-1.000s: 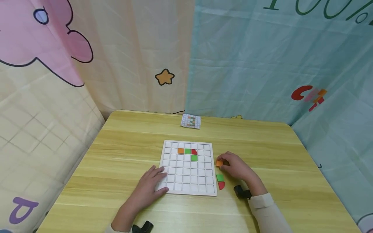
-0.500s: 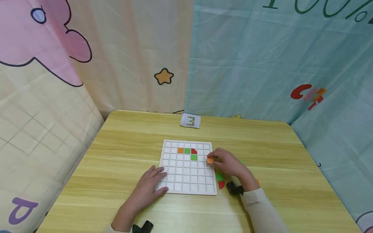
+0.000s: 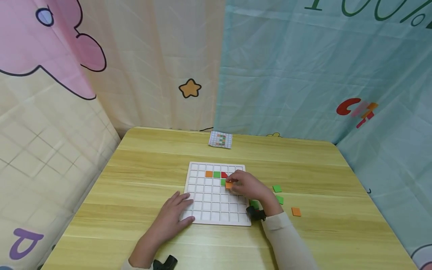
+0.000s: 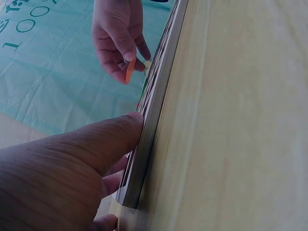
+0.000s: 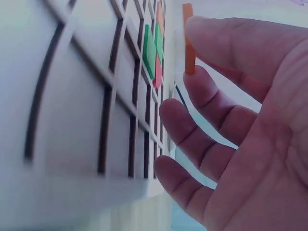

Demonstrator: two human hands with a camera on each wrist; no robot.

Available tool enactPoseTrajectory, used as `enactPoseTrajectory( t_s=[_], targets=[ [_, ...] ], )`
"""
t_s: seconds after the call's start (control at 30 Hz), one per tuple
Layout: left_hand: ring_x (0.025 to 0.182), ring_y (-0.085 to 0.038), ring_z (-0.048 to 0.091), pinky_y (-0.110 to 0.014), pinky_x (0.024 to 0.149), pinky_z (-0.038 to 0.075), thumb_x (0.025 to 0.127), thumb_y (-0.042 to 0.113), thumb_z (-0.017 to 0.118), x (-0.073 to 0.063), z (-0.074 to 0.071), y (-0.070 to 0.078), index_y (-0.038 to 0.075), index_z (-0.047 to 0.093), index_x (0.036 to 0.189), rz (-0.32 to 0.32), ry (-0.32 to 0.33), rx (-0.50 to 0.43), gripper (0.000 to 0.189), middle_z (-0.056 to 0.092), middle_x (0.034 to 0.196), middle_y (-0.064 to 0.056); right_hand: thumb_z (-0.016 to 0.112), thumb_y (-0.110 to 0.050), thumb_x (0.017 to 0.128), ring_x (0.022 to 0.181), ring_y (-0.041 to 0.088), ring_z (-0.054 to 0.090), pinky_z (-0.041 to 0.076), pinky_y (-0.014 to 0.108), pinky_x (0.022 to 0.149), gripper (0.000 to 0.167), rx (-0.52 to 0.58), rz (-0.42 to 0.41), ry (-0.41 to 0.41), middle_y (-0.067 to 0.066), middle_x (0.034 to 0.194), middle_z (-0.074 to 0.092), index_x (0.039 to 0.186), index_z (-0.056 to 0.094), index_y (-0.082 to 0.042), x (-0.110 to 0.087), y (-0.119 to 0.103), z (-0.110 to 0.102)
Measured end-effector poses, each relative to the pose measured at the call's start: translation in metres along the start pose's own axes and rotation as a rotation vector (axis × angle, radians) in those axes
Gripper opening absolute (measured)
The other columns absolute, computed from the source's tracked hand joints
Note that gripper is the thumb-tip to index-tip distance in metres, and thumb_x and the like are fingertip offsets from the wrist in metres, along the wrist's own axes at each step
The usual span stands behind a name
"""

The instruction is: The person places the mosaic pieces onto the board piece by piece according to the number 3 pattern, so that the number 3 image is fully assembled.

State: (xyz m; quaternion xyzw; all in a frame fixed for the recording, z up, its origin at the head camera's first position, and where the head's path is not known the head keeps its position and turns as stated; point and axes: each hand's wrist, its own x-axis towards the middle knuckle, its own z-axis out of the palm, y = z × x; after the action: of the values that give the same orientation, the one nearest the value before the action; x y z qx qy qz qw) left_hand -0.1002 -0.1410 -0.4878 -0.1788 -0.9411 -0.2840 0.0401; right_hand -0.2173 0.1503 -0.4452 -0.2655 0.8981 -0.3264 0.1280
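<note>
While the left hand [image 3: 173, 215] rests on the board [image 3: 215, 207], an orange tile [image 3: 229, 185] has crossed its right edge

Left fingers [image 3: 186, 204] spread at the left edge; bare cells [image 3: 206, 198] leave room between. The right hand [image 3: 249, 185] pinches the tile, apparently unseated, beside a green tile [image 3: 223, 182]. Beyond, a card [image 3: 220, 140] lies near the table's [image 3: 152, 165] back edge.

Loose cream sleeves [image 3: 285, 240] and a pair of small, blocky black wrist-worn devices [image 3: 255, 213]
</note>
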Motion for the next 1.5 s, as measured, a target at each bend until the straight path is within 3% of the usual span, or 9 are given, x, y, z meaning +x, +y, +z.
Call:
enactPoseTrajectory(
  t_s=[0.37, 0.67, 0.97, 1.2, 1.5],
  targets=[
    [0.139, -0.047, 0.034, -0.059, 0.114, 0.026, 0.085, 0.026, 0.078, 0.000, 0.000, 0.001, 0.003, 0.064, 0.128, -0.002, -0.005, -0.002, 0.050, 0.054, 0.141, -0.015, 0.072, -0.003, 0.086, 0.089, 0.019, 0.051, 0.046, 0.037, 0.083, 0.019, -0.020, 0.011, -0.018, 0.001, 0.099, 0.061, 0.104, 0.071, -0.008, 0.010, -0.008, 0.013],
    [0.138, -0.047, 0.034, -0.060, 0.114, 0.026, 0.085, 0.024, 0.078, 0.000, -0.003, 0.003, 0.002, 0.064, 0.127, 0.001, -0.002, -0.014, 0.050, 0.054, 0.140, -0.016, 0.068, 0.001, 0.084, 0.094, 0.020, 0.053, 0.048, 0.039, 0.087, 0.022, -0.140, -0.002, -0.014, 0.001, 0.099, 0.063, 0.104, 0.073, -0.007, 0.012, -0.014, 0.020],
    [0.138, -0.047, 0.035, -0.059, 0.114, 0.026, 0.085, 0.024, 0.078, 0.001, -0.003, 0.001, 0.002, 0.064, 0.127, -0.002, -0.003, -0.005, 0.050, 0.054, 0.140, -0.016, 0.069, 0.000, 0.082, 0.091, 0.021, 0.051, 0.046, 0.040, 0.087, 0.023, -0.174, 0.032, 0.001, 0.000, 0.096, 0.061, 0.102, 0.073, -0.008, 0.014, -0.016, 0.023],
    [0.138, -0.047, 0.035, -0.059, 0.114, 0.026, 0.084, 0.024, 0.079, 0.002, -0.002, 0.001, 0.003, 0.065, 0.127, -0.006, 0.001, -0.010, 0.050, 0.054, 0.140, -0.016, 0.069, -0.001, 0.085, 0.090, 0.020, 0.053, 0.049, 0.040, 0.085, 0.020, -0.077, 0.035, 0.035, 0.003, 0.100, 0.062, 0.104, 0.071, -0.006, 0.009, -0.012, 0.017],
    [0.139, -0.045, 0.034, -0.059, 0.114, 0.026, 0.085, 0.027, 0.079, 0.000, 0.001, -0.001, 0.004, 0.065, 0.127, -0.009, -0.004, -0.005, 0.050, 0.054, 0.141, -0.014, 0.068, -0.009, 0.092, 0.103, 0.025, 0.056, 0.051, 0.047, 0.093, 0.019, 0.032, 0.202, 0.156, 0.004, 0.112, 0.062, 0.111, 0.069, -0.009, -0.013, 0.003, -0.006]
  ],
)
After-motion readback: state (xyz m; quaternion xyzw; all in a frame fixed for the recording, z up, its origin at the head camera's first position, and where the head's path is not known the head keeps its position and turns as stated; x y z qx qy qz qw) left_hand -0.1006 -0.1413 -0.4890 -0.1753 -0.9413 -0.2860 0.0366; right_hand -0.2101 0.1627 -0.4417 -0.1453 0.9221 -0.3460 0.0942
